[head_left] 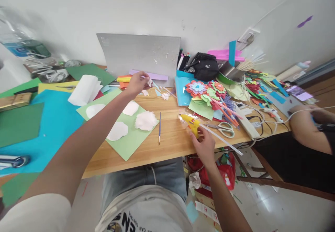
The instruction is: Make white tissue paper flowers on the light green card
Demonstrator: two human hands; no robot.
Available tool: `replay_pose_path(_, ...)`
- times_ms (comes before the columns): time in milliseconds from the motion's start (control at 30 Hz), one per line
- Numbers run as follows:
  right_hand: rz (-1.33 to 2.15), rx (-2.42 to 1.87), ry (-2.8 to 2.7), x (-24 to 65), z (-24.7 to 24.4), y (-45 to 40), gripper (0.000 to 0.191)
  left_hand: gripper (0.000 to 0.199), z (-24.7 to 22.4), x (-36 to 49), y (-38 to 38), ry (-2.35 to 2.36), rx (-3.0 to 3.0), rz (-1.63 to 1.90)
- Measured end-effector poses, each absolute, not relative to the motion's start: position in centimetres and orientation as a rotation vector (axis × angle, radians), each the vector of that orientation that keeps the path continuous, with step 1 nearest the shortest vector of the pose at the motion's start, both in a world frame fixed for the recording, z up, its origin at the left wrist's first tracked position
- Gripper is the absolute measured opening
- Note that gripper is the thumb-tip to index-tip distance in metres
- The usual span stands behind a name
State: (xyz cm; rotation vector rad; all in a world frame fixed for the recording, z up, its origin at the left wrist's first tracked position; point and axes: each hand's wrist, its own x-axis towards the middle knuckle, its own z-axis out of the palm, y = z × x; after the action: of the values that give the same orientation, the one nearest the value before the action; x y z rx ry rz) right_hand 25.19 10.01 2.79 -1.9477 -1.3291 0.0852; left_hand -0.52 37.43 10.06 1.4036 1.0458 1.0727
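My left hand [138, 83] is raised over the back of the table, fingers pinched on a small crumpled piece of white paper [149, 82]. Around the handle of a yellow glue gun [192, 123] my right hand [205, 144] is closed; a long clear glue stick [222, 139] juts from its rear. Below my left forearm lies a light green sheet [128, 150] bearing several white paper shapes, one of them a fluffy white round [146, 121]. A thin blue paintbrush [159, 129] rests between that sheet and the glue gun. Small paper scraps [165, 96] lie near my left hand.
Scissors [225, 130] lie right of the glue gun. Behind them are layered paper flowers [196, 88] and a black pouch [206, 66]. A grey panel [141, 52] leans on the wall. Blue paper [60, 120] covers the left side. Another person's arm [309, 129] is at right.
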Motion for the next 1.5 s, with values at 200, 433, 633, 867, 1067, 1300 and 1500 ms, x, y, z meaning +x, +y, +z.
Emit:
replay_pose_path(200,0.066,-2.047,-1.489,25.0,2.9,11.1,0.034,0.01,9.6,-4.1,32.8,0.985,1.083,0.963)
replay_pose_path(433,0.165,-2.109,-1.471,25.0,4.0,12.1,0.042,0.019,6.7,-5.0,32.7,1.044,0.981,0.905)
replay_pose_path(633,0.367,-2.01,-1.37,25.2,4.0,13.2,0.051,0.007,6.2,-1.9,33.6,1.084,1.61,0.783)
replay_pose_path(867,0.448,-1.804,-1.144,24.2,5.0,12.2,0.04,0.007,6.3,0.2,35.2,1.039,2.093,0.847)
replay_pose_path(1067,0.725,-1.545,-1.171,20.1,6.9,9.7,0.028,0.01,7.0,-2.5,33.0,0.961,1.633,0.998)
replay_pose_path(1300,0.727,-1.62,-1.415,14.7,6.2,8.5,0.03,0.024,8.2,-7.1,27.6,1.036,1.401,0.973)
replay_pose_path(1500,0.576,-1.693,-1.67,13.0,6.2,9.3,0.027,0.023,7.3,-9.0,26.3,1.044,1.262,1.032)
